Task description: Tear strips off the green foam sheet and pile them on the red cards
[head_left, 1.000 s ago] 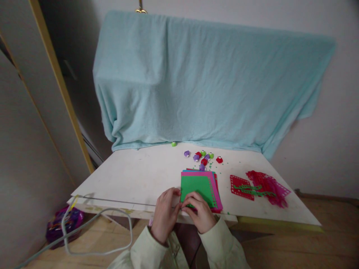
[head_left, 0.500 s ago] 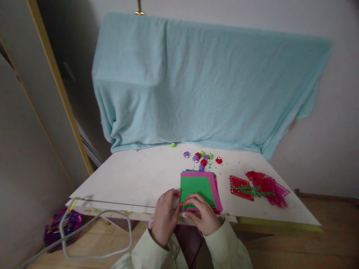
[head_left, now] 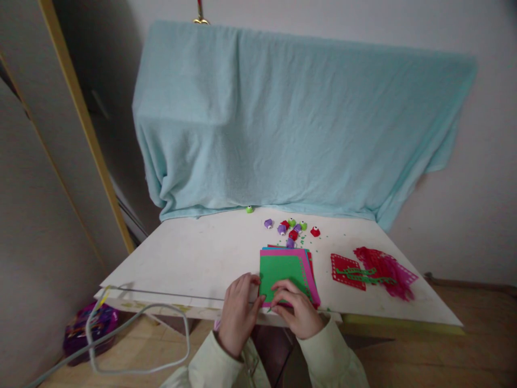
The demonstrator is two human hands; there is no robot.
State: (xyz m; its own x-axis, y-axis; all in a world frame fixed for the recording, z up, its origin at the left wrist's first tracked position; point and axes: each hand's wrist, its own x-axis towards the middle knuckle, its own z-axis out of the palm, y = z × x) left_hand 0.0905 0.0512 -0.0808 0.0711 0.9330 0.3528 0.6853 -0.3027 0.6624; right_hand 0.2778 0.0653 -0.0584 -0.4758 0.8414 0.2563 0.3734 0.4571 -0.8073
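Note:
A square green sheet [head_left: 280, 272] lies on top of a stack of coloured sheets, with a pink sheet [head_left: 311, 277] directly beneath it and blue and red edges showing behind. A row of small perforations runs down its right side. My left hand [head_left: 239, 310] is closed at the lower left edge of the green sheet, thumb on its front corner. My right hand [head_left: 297, 310] is closed over the front edge, fingertips pinched together. A small green bit [head_left: 270, 309] shows below these fingertips; whether they hold it is unclear.
Several small purple, red and green toy pieces with eyes [head_left: 293, 235] lie behind the stack, among green scraps. To the right are a perforated red sheet [head_left: 343, 275], green strips [head_left: 365, 276] and a red-pink tangle [head_left: 388, 269]. A grey cable [head_left: 139, 310] loops at the left table edge.
My right hand has shifted a little to the right along the front edge of the green sheet, away from my left hand. My left hand has stayed nearly still.

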